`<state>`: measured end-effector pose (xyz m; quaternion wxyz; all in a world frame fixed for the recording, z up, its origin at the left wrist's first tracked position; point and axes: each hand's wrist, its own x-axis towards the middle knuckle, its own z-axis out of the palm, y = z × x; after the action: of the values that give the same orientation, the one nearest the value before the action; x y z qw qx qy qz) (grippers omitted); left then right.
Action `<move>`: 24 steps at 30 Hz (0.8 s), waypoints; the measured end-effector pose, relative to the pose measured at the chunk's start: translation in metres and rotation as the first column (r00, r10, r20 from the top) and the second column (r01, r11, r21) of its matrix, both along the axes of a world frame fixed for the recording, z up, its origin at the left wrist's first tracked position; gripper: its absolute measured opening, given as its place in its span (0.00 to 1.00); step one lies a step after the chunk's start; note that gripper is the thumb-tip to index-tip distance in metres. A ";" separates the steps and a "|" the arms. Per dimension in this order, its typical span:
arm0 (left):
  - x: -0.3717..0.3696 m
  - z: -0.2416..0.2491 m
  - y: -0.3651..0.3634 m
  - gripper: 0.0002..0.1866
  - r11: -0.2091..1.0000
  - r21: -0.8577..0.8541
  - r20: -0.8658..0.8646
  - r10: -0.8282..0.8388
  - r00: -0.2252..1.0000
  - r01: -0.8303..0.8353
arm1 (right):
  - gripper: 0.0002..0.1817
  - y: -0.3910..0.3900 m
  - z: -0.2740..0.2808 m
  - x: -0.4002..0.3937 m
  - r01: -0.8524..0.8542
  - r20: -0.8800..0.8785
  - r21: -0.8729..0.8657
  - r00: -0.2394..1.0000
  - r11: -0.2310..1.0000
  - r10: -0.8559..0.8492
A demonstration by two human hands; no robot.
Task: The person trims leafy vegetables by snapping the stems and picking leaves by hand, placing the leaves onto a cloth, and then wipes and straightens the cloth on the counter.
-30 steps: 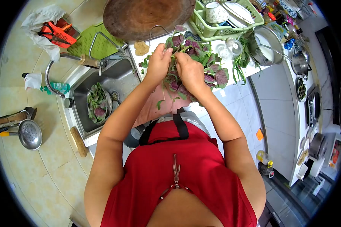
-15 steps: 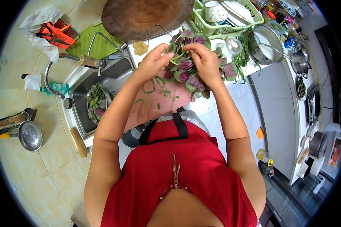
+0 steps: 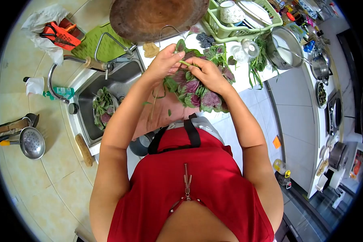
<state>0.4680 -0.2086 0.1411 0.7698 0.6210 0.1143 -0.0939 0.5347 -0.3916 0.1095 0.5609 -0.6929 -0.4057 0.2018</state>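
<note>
In the head view, my left hand [image 3: 164, 63] pinches the green stem of some amaranth, a single leaf [image 3: 181, 45] standing above its fingertips. My right hand [image 3: 209, 73] is closed on the same stem, close beside the left. Below and around the right hand hangs a bunch of purple-and-green amaranth leaves [image 3: 195, 94]. Loose sprigs [image 3: 152, 105] lie on the pinkish board or mat [image 3: 149, 123] under the hands. More amaranth leaves [image 3: 104, 105] fill a container in the sink.
The steel sink [image 3: 127, 76] with its curved tap [image 3: 52, 86] is on the left. Behind stand a large round wooden board [image 3: 157, 18] and a green dish rack [image 3: 218, 32]. To the right are a glass [image 3: 251, 49], long thin greens [image 3: 257, 64] and a steel pot [image 3: 286, 60].
My right hand has moved left and down, close to my left hand. The leafy bunch has shifted the same way, uncovering a small dark cluster on the counter behind.
</note>
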 end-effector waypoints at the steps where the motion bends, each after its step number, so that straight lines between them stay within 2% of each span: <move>1: -0.001 0.001 -0.001 0.11 1.000 0.000 0.000 0.009 1.000 -0.009 | 0.12 0.001 0.002 0.000 0.000 0.019 -0.013 1.000 1.000 0.000; 4: -0.003 0.004 -0.004 0.08 1.000 -0.023 0.005 0.008 1.000 -0.008 | 0.12 0.001 0.001 0.000 0.047 0.067 -0.101 0.997 0.994 -0.041; 7: -0.003 0.001 -0.008 0.08 0.999 -0.046 0.051 -0.012 0.999 0.014 | 0.12 0.001 0.009 -0.003 0.151 0.218 -0.127 0.968 0.980 -0.121; 10: 0.000 0.002 -0.018 0.08 1.000 -0.024 0.124 -0.012 0.992 0.015 | 0.13 0.004 0.005 0.000 0.237 0.361 -0.041 0.909 0.971 -0.207; 13: 0.006 0.002 -0.018 0.09 0.998 0.058 0.103 0.002 0.995 -0.008 | 0.14 -0.002 0.016 -0.002 0.226 0.262 -0.097 0.945 0.969 -0.194; 14: 0.006 0.003 -0.016 0.09 0.999 0.054 0.114 -0.010 0.993 0.004 | 0.14 -0.006 0.017 -0.002 0.168 0.158 -0.152 0.977 0.974 -0.144; 17: 0.005 0.009 -0.010 0.09 0.998 0.049 0.122 -0.042 0.992 0.037 | 0.14 -0.016 0.019 0.001 0.051 0.061 -0.159 0.997 0.986 -0.042; 21: 0.006 0.004 -0.013 0.09 0.996 0.047 0.074 -0.082 0.994 0.078 | 0.15 -0.027 0.017 0.002 0.019 0.080 -0.167 0.997 0.986 -0.006; 24: 0.006 -0.004 -0.023 0.07 0.992 -0.031 0.061 -0.120 0.991 0.122 | 0.09 -0.035 0.013 0.004 0.013 0.060 -0.142 0.998 0.990 -0.004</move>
<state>0.4741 -0.2316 0.1368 0.7764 0.6157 0.0518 -0.1240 0.5384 -0.4266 0.1225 0.4985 -0.7386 -0.4036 0.2073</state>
